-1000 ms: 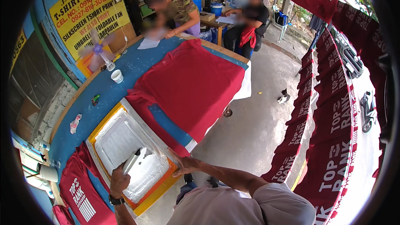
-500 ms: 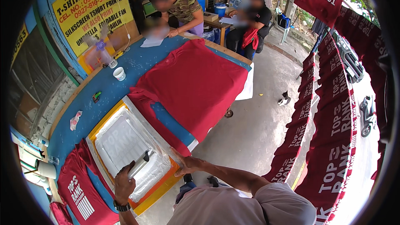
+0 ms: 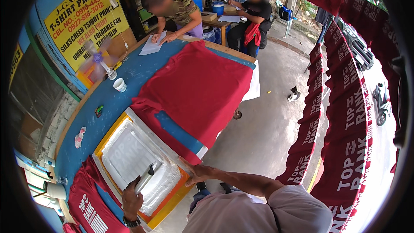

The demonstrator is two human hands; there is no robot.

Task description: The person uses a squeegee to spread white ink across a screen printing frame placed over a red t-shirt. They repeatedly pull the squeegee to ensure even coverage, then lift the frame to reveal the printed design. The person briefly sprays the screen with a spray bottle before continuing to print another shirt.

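Note:
My left hand (image 3: 131, 200) is closed on a silver squeegee (image 3: 144, 178) with a dark end, angled over the silkscreen's near half. The screen (image 3: 161, 209) has a yellow-orange frame, taped silver edges and a pale printed design in its mesh. My right hand (image 3: 192, 173) grips the screen's right-hand edge. Left of the screen lies a maroon shirt (image 3: 79, 209) with white print; beyond it a plain maroon shirt (image 3: 189, 95) is spread on the blue table (image 3: 77, 125).
A white cup (image 3: 120, 84), fan (image 3: 99, 60) and small green object (image 3: 98, 111) stand or lie along the table's back. A person (image 3: 172, 15) writes on paper at the far end; another (image 3: 254, 17) sits beyond. A cat (image 3: 294, 94) is on the floor. Printed maroon shirts (image 3: 343, 146) hang at right.
The squeegee in my left hand has shifted slightly right and toward me over the screen. My right hand stays on the frame. The view has shifted slightly.

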